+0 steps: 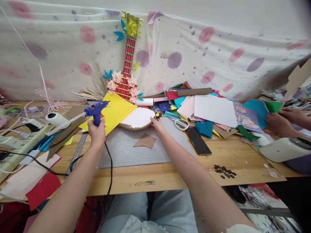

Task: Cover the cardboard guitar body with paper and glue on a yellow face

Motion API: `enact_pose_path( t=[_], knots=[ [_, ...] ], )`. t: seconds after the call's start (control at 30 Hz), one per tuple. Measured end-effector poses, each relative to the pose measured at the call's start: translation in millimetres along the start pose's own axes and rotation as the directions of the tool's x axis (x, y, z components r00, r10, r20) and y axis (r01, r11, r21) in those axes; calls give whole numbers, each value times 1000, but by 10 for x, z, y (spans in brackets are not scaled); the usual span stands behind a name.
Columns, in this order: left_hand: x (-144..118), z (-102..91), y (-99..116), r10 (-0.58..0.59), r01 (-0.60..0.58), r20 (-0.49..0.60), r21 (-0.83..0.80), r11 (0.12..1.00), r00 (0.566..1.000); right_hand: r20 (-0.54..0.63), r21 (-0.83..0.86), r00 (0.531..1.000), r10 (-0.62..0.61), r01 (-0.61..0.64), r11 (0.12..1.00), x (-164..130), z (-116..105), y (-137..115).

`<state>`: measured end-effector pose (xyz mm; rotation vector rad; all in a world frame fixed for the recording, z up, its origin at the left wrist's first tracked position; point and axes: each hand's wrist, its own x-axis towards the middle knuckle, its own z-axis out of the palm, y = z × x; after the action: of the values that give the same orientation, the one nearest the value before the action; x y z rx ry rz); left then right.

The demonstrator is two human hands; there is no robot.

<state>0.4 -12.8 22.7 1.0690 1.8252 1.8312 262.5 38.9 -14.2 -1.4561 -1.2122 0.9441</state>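
Note:
My left hand (pixel 97 132) is wrapped round the handle of a blue glue gun (pixel 96 111), its nozzle pointing right over a yellow sheet (pixel 116 108). With fingers on its right edge, my right hand (pixel 157 124) grips a rounded cardboard piece (pixel 139 117) that has a white face and brown rim. The yellow sheet overlaps that piece's left side. Below it, a small brown cardboard scrap (pixel 145 141) lies on the grey cutting mat (pixel 126 155). The black cord of the glue gun hangs past the table's front edge.
A decorated red paper guitar (pixel 128 58) leans on the curtain. Scissors (pixel 179 123), a black phone (pixel 198 141) and piled coloured paper lie to the right, with brown buttons (pixel 224 171) nearer. A power strip (pixel 23 147) stands left. Another person's hands (pixel 279 124) hold paper at far right.

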Motion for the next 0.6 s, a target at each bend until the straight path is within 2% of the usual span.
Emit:
enact_pose_path(
  t=[0.07,0.1,0.2,0.37,0.43,0.5,0.53,0.57,0.6],
  knots=[
    [128,-144,-68,9,-9,-35,-4,1000,999,-9,160,981,192,-188,969,4,36,-26],
    [183,-216,-97,11,-11,-50,-1,1000,999,-28,222,971,239,-228,948,-5,17,-34],
    [310,-417,-168,17,-14,-78,30,999,997,-122,358,952,280,-221,907,-43,-216,-30],
    [457,-629,-292,52,-47,-96,55,997,994,-247,380,919,306,-198,903,-106,-913,60],
    [503,-647,-347,45,-37,-126,58,998,991,-209,338,919,334,-253,906,-140,-1115,102],
    [532,-634,-395,43,-34,-155,58,998,987,-244,195,916,319,-276,941,-185,-1210,116],
    [537,-622,-416,41,-32,-165,58,998,985,-312,75,915,256,-244,967,-213,-1213,105],
    [535,-608,-433,40,-30,-170,62,998,985,-392,-71,911,133,-174,982,-246,-1185,80],
    [526,-595,-449,46,-36,-147,71,997,988,-443,-228,895,-41,-69,971,-285,-1125,40]
  ],
)
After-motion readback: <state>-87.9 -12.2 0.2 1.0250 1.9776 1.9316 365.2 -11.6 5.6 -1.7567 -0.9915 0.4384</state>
